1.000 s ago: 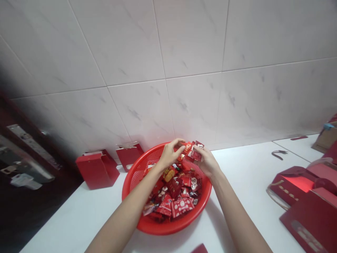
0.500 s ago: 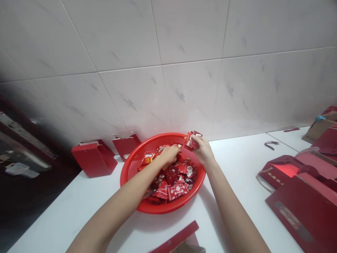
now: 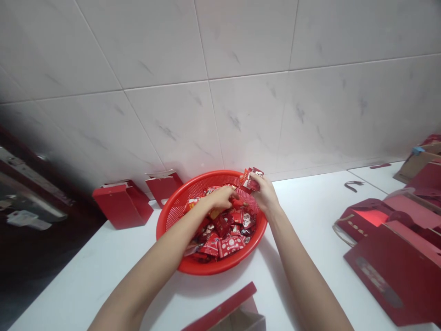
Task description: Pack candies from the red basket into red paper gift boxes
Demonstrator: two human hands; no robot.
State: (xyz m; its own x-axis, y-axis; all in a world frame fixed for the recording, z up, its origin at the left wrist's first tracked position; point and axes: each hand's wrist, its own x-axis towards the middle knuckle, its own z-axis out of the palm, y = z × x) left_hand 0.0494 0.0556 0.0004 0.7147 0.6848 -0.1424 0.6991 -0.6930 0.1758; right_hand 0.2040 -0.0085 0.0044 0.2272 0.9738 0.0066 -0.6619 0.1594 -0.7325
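A red plastic basket (image 3: 211,267) with perforated sides holds many wrapped candies (image 3: 231,246), mostly red. My left hand (image 3: 222,197) reaches into the basket, with its thumb and fingers apart and bent down over the candies. Its fingertips are partly hidden among the wrappers. Over the basket's right rim, my right hand (image 3: 265,191) is closed on several small red candy packets (image 3: 251,179). An open red paper box (image 3: 223,310) stands in front of the basket at the bottom edge, only partly in view.
Two red boxes stand left of the basket, one nearer (image 3: 122,207) and one against the wall (image 3: 164,187). Red gift bags (image 3: 392,276) crowd the right side of the white table (image 3: 303,211). A dark strap (image 3: 353,185) lies near the tiled wall (image 3: 248,119).
My left hand's fingers have spread a little over the candies. My right hand stays at the rim with its candy packets. The whole view has shifted slightly.
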